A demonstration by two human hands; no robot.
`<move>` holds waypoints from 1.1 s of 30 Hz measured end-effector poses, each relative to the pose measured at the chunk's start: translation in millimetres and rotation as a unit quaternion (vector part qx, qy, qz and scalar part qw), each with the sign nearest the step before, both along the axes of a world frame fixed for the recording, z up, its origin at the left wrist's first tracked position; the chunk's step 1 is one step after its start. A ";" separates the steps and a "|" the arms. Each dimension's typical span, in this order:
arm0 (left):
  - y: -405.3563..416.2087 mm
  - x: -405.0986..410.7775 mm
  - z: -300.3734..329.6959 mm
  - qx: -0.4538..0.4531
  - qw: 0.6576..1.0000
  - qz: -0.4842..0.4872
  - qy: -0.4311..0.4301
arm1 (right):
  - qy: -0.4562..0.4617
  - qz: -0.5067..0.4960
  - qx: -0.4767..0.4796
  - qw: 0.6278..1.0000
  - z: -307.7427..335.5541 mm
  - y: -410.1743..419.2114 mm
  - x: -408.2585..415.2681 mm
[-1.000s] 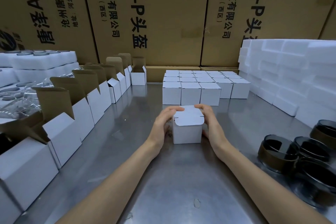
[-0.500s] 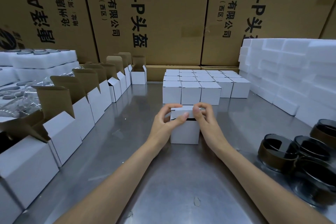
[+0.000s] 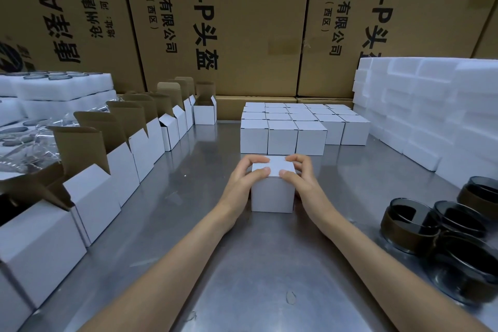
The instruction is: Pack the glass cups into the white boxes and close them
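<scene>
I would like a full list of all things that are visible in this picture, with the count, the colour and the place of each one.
closed box in hands: one, white, table centre, lid down
closed boxes: many in a block, exact count unclear, white, behind the held box
open boxes: a row, about eight or more, white with brown inner flaps, left side
glass cups: at least four, dark smoky, right front
foam blocks: a stack, white, right side
foam trays: stacked, white, far left
clear plastic wrap: crumpled, far left
cartons: several, brown with black print, at the back
table: one, grey metal
left hand: grips the box
right hand: grips the box
</scene>
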State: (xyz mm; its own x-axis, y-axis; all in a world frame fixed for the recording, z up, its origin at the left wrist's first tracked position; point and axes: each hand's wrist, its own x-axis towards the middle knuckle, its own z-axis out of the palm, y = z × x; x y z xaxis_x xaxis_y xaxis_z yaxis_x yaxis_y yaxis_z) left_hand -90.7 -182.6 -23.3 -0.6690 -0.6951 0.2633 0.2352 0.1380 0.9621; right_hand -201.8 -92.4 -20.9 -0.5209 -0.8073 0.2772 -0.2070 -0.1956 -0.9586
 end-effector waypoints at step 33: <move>-51.5 -24.4 -8.2 -0.006 0.986 0.152 -0.070 | 0.225 -0.500 0.171 0.819 -10.2 -14.1 -101.1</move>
